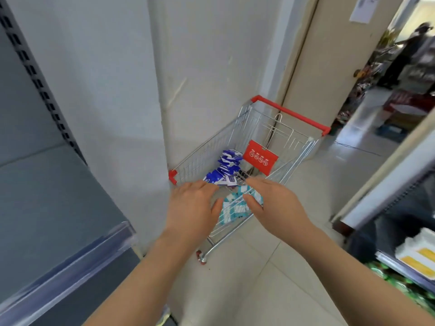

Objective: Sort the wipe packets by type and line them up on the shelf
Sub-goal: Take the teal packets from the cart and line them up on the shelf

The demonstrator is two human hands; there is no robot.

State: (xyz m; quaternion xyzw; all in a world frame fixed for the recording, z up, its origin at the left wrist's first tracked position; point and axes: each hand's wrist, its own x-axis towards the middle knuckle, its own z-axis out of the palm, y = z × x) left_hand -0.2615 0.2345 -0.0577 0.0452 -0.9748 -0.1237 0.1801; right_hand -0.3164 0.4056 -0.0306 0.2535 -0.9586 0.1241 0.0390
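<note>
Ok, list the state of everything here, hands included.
trolley, parked by the wall, partly loaded
left hand, open, reaching over the trolley
right hand, at the teal packets, grip unclear
teal packets, heaped at the trolley's near end
blue packets, piled further in, untouched
shelf, no packets on the visible part

The head-worn camera looks forward and steeply down, close over a shopping cart [211,149]. A grey shelf [47,196] fills its left side.

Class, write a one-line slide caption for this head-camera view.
Left hand and right hand reach over a red-trimmed wire cart holding dark-blue packets and teal-and-white packets.
</note>
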